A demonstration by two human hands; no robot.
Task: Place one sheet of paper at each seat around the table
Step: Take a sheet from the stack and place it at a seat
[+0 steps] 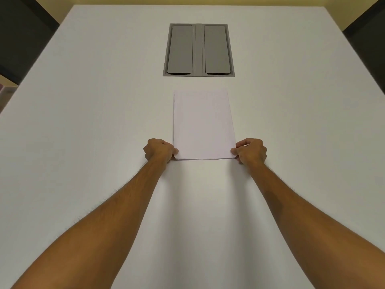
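A stack of white paper sheets (203,125) lies flat in the middle of the white table (83,122), long side pointing away from me. My left hand (159,151) pinches the stack's near left corner. At the near right corner my right hand (251,151) pinches it the same way, thumb on top. Both forearms stretch out over the table. The near edge of the stack looks slightly raised off the surface.
A grey cable hatch with two flaps (199,50) is set into the table just beyond the stack. Dark chair backs stand at the far left (23,32) and the far right (368,44).
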